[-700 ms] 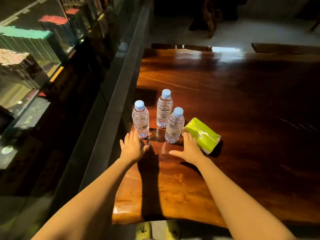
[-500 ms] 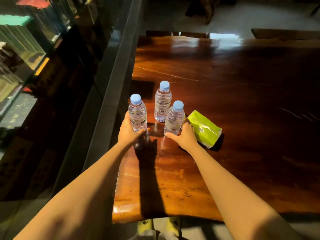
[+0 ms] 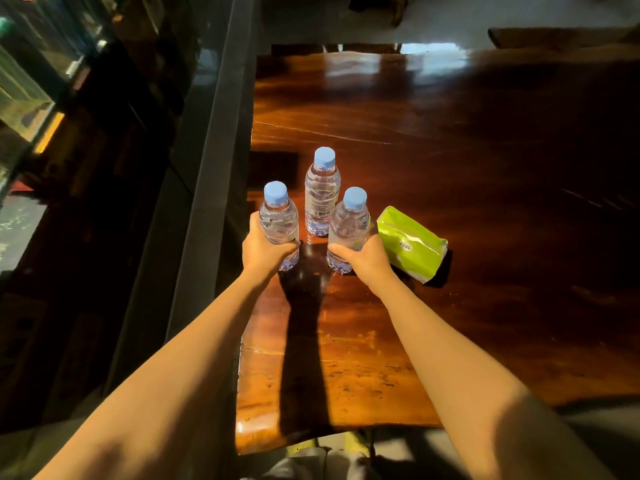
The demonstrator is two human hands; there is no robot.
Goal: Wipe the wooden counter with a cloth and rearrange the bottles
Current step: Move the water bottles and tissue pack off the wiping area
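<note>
wood counter (image 3: 450, 168) | on it: 3 upright water btls (image 3: 321, 195) | green pack (image 3: 408, 242)

The left hand (image 3: 265, 249), which lay open and flat on the counter (image 3: 450, 161) short of the bottles, now wraps the lower body of the water bottle at 9 o'clock (image 3: 278, 223) in the cluster, thumb across its front. The right hand (image 3: 367, 259), likewise flat before, now closes around the water bottle at 3 o'clock (image 3: 348, 230), its back just beside the green tissue pack (image 3: 410, 242). Both bottles now sit in full grasps, upright.
</note>
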